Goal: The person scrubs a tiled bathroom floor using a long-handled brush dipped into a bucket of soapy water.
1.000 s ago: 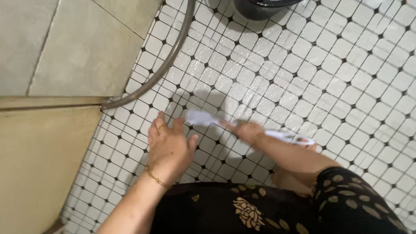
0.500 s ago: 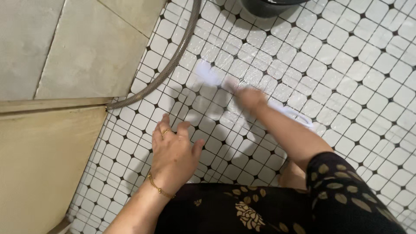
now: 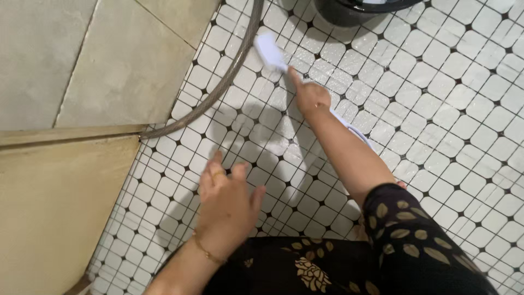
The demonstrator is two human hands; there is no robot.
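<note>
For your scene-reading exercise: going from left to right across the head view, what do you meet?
Beige wall → hose → left hand → brush head → right hand → dark bucket.

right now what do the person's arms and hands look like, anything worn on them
Both forearms are bare. The left hand has a gold ring on one finger and a thin gold chain bracelet at the wrist. The right hand may have a ring too, but it is too blurred to tell. The upper right arm has a black sleeve with gold leaf shapes.
</note>
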